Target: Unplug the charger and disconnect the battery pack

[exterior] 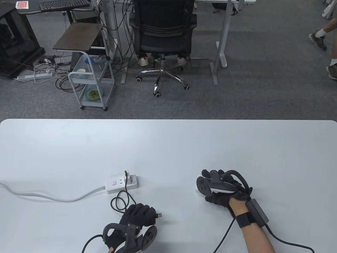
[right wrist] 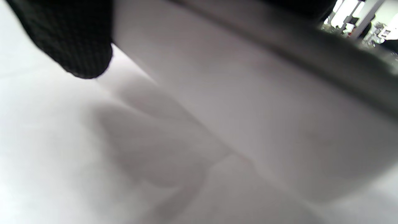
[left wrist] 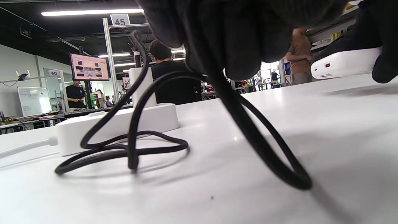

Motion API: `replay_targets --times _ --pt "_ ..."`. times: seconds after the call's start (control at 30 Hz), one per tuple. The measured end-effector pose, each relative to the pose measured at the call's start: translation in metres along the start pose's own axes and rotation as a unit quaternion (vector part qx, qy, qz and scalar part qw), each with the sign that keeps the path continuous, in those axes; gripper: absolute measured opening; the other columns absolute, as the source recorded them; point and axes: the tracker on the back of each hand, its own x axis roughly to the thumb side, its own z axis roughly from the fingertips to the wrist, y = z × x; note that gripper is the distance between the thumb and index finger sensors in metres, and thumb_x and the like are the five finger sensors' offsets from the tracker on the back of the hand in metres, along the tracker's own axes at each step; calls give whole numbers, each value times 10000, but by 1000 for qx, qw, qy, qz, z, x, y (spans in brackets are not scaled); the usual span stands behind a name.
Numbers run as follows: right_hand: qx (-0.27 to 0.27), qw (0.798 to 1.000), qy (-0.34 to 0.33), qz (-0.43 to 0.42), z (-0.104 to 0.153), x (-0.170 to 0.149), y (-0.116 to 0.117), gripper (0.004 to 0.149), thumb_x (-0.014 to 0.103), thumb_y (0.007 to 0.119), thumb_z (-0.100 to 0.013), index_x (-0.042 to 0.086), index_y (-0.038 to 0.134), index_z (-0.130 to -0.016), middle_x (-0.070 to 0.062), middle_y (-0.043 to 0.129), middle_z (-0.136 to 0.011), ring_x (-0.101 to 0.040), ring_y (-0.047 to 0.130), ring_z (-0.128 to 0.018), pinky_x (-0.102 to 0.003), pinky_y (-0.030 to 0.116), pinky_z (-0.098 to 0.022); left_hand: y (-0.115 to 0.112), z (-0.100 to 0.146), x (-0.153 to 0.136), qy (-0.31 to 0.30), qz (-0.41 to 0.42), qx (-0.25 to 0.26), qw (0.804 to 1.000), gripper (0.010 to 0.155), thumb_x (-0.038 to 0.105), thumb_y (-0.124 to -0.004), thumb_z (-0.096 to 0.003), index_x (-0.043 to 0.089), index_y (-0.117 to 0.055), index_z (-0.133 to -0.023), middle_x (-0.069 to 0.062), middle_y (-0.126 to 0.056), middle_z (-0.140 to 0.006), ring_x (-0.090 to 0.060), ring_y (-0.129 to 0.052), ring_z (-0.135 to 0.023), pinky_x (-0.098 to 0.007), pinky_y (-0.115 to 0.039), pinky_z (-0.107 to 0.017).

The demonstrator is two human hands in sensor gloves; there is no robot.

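On the white worktop (exterior: 168,147), the left hand (exterior: 138,214) is closed around the black cable (exterior: 123,197), its free plug end (exterior: 159,215) poking out to the right of the fist. The cable loops up to the charger (exterior: 127,177), which stands plugged into the white power strip (exterior: 121,182). The right hand (exterior: 221,191) rests on the worktop well apart, covering a pale object; whether it grips it I cannot tell.

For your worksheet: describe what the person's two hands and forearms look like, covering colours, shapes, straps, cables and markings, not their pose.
Both hands wear black knitted gloves. The left hand carries a dark grey tracker with a ring and a round disc. The right hand carries a similar tracker with a white body. The right forearm is bare, with a black wrist strap, a dark box beside it, and black cables trailing off. No markings are legible.
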Motion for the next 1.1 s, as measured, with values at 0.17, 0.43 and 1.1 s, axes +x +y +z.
replay_targets --times 0.17,0.43,1.1 --pt "26 999 16 -42 -15 -18 13 1022 607 777 -304 80 330 -1058 -263 522 -1044 -476 670 -829 -543 699 -617 1 0 -2 0 7 1 1000 473 557 -736 -451 429 -849 -892 219 -980 -917 -62 -1015 -915 -257 -786 -780" --pt "33 997 6 -62 -16 -26 15 930 554 757 -352 125 342 -1065 -228 491 -1077 -460 614 -885 -550 647 -649 -2 -1 -3 -1 -13 2 1000 475 562 -734 -453 432 -845 -896 223 -972 -925 -63 -1011 -924 -259 -780 -787" --pt "-114 987 39 111 40 29 -2 902 631 675 -355 184 385 -1082 -116 567 -1111 -332 756 -914 -547 651 -679 -7 -3 -1 2 -17 -7 1000 475 562 -733 -456 431 -842 -899 218 -966 -933 -66 -1003 -932 -262 -777 -789"
